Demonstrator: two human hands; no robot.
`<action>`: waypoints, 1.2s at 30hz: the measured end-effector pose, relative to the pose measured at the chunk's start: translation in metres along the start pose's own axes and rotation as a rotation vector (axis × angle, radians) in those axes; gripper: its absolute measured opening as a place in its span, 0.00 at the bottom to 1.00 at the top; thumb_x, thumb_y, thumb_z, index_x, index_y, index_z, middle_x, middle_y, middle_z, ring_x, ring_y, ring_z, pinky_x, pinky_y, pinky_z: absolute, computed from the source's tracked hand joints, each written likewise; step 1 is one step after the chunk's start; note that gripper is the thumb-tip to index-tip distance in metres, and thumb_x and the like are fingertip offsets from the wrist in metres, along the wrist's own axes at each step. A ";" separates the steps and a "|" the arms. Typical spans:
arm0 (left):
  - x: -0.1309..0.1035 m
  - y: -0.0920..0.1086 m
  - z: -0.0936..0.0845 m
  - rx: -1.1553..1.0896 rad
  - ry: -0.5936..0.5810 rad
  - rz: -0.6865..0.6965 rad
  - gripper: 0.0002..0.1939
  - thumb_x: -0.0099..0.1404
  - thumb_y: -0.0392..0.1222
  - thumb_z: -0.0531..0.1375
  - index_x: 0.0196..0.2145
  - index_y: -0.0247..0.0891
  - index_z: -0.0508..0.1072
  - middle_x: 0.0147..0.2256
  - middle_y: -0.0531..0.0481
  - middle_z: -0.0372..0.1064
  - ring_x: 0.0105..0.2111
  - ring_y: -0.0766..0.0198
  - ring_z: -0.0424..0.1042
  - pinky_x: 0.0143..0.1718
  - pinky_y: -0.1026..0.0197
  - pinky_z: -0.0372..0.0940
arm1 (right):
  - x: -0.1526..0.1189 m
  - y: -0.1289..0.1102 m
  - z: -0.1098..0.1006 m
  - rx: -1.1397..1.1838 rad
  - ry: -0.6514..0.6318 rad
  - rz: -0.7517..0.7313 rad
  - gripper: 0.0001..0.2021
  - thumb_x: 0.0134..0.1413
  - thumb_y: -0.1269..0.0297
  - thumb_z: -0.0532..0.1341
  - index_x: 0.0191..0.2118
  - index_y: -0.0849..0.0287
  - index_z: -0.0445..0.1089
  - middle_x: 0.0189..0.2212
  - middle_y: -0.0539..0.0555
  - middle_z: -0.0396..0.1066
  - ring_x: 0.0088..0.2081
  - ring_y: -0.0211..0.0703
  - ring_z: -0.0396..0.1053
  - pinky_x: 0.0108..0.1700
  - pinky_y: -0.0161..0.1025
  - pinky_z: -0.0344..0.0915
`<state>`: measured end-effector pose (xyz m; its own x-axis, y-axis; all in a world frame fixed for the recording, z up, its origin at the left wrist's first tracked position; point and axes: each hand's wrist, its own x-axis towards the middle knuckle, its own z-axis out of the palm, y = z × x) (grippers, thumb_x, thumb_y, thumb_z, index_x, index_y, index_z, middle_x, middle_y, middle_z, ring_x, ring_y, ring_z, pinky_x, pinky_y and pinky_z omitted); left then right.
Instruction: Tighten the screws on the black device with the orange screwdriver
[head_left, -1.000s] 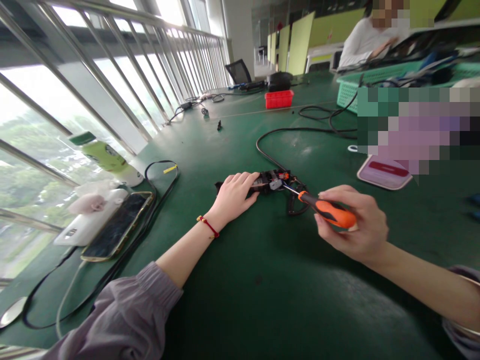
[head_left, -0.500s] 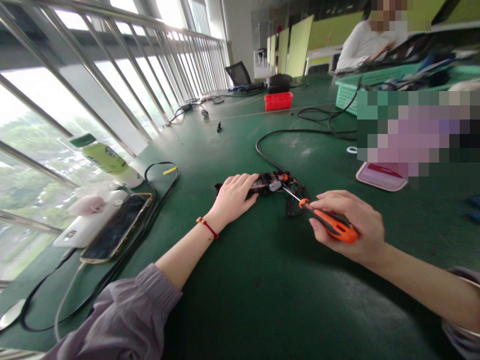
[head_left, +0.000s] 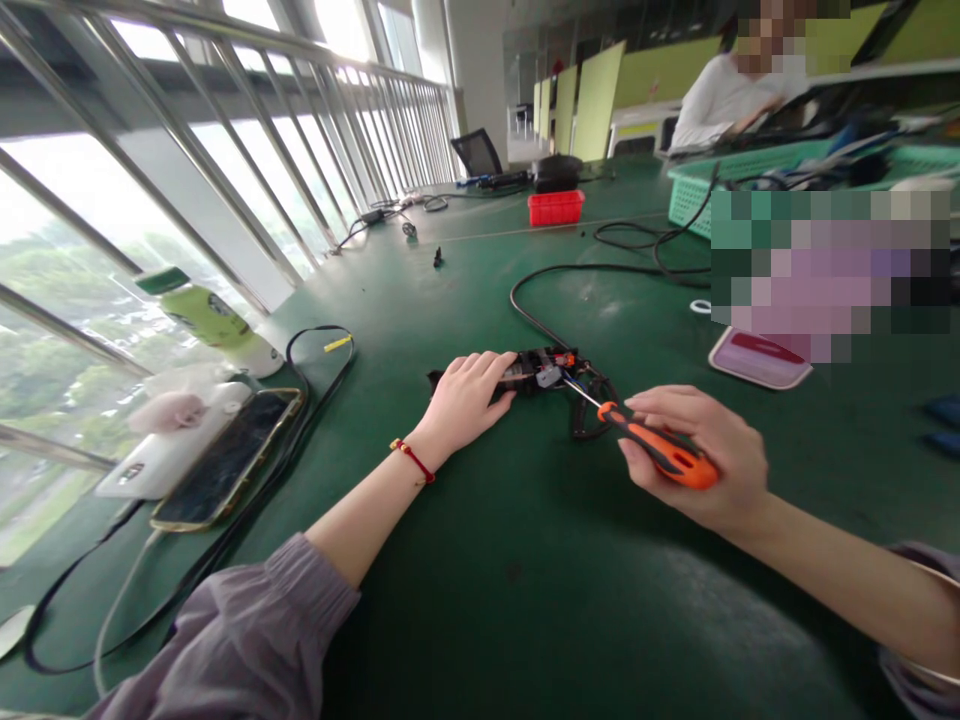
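Observation:
My left hand [head_left: 469,402] lies over the left part of a black device [head_left: 536,368], its fingers wrapped round it and holding it on the green table. The device has an opened end with thin wires, a small grey block [head_left: 549,376] and a bit of orange. In my right hand [head_left: 701,455] is an orange and black screwdriver [head_left: 660,447]. Its shaft points left into the wires at the device's right end; whether the tip touches anything is too small to tell. A black handle-like part [head_left: 589,410] extends from the device toward me.
A phone [head_left: 229,460], a white device and a green bottle [head_left: 214,320] stand at the left beside black cables. A red basket [head_left: 555,208] sits at the back, a green basket [head_left: 690,205] at the back right. Across the table sits a person [head_left: 731,95].
Both hands and the screwdriver keep nearly the same place; the view has shifted very slightly.

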<state>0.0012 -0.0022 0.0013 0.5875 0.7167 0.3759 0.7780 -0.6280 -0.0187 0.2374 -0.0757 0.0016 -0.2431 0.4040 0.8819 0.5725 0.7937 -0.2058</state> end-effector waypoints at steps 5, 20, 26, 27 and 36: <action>0.000 0.001 -0.001 -0.001 -0.001 -0.003 0.19 0.62 0.40 0.51 0.52 0.37 0.59 0.45 0.46 0.65 0.43 0.58 0.64 0.45 0.55 0.58 | 0.003 -0.002 0.000 0.034 0.014 0.115 0.18 0.42 0.70 0.62 0.43 0.52 0.64 0.31 0.52 0.70 0.29 0.44 0.70 0.27 0.41 0.68; 0.000 0.000 0.001 -0.008 0.010 -0.001 0.19 0.62 0.40 0.51 0.52 0.38 0.59 0.44 0.46 0.65 0.44 0.58 0.64 0.46 0.55 0.58 | 0.002 -0.001 0.000 0.020 0.026 -0.002 0.22 0.41 0.71 0.63 0.46 0.54 0.62 0.31 0.52 0.70 0.31 0.42 0.70 0.29 0.40 0.70; 0.000 0.000 0.000 -0.005 0.005 -0.002 0.19 0.63 0.41 0.51 0.51 0.36 0.59 0.45 0.45 0.65 0.43 0.58 0.64 0.46 0.55 0.59 | 0.003 0.000 -0.001 -0.013 -0.002 0.034 0.19 0.41 0.72 0.63 0.43 0.55 0.64 0.28 0.50 0.69 0.27 0.39 0.68 0.28 0.38 0.69; 0.000 0.000 0.000 -0.003 0.004 -0.002 0.19 0.63 0.41 0.51 0.51 0.36 0.59 0.45 0.45 0.65 0.43 0.58 0.64 0.46 0.55 0.59 | 0.003 0.000 0.000 -0.004 0.020 0.026 0.20 0.41 0.72 0.63 0.44 0.55 0.63 0.29 0.50 0.69 0.27 0.40 0.68 0.28 0.39 0.69; 0.000 0.000 0.000 -0.002 -0.001 0.000 0.19 0.63 0.41 0.51 0.51 0.36 0.59 0.45 0.46 0.65 0.44 0.58 0.64 0.46 0.55 0.58 | 0.002 -0.001 -0.001 -0.014 -0.032 0.007 0.18 0.40 0.72 0.64 0.41 0.55 0.65 0.29 0.51 0.71 0.30 0.42 0.70 0.29 0.39 0.70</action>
<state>0.0008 -0.0020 0.0013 0.5875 0.7170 0.3753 0.7776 -0.6285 -0.0166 0.2367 -0.0763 0.0038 -0.2638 0.4235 0.8667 0.5853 0.7845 -0.2052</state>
